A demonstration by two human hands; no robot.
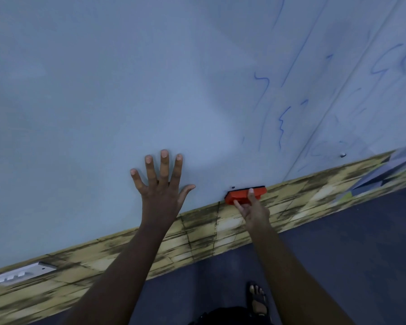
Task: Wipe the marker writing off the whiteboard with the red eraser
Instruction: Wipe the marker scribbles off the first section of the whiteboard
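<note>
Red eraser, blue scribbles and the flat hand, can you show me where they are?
red eraser (240,196), head view, on its red plastic body beside the gripping fingers.
blue marker writing (281,127), head view, on a squiggly stroke.
left hand (162,191), head view, on the back of the hand.

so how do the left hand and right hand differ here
The left hand lies flat on the whiteboard, fingers straight and spread; the right hand has its fingers curled round the red eraser. The left hand holds nothing, while the right hand grips the eraser at the board's bottom edge. The left hand sits higher on the board, the right hand lower, by the patterned wall strip. Both reach forward on bare arms.
</note>
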